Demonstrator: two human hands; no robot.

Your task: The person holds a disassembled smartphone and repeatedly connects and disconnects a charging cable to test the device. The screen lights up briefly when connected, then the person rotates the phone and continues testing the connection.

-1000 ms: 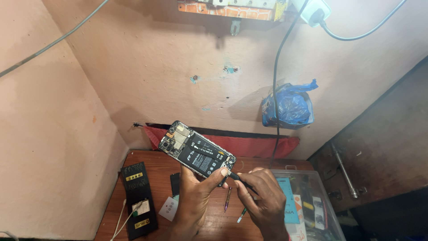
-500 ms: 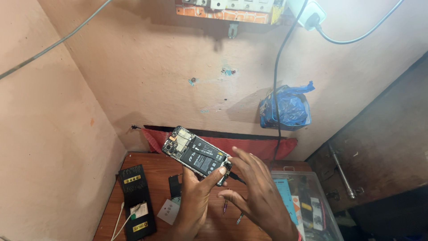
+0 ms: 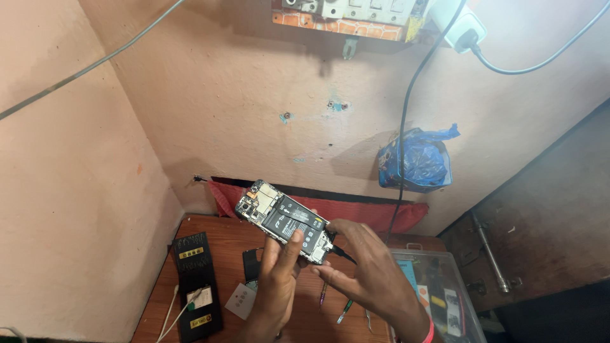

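In the head view, the left hand [image 3: 276,286] rises from the near edge of the counter [image 3: 210,232] and holds an opened phone [image 3: 284,220] up above the counter's middle, its fingers closed on the lower end with the thumb laid across the black battery; the phone is tilted so its bare circuit board and battery face the camera, likely to keep the insides in plain sight. The right hand [image 3: 368,273] comes in from the right, its fingers narrowed to a pinch at the phone's lower right corner, where something small and dark seems to sit, though I cannot tell what. Below, on the counter, a black tool case [image 3: 196,279] lies along the left edge, a small white card [image 3: 241,300] near it, slim tools [image 3: 345,310] toward the near edge, and a clear parts box [image 3: 438,298] at the right edge. A blue plastic bag [image 3: 416,159] hangs on the wall above.
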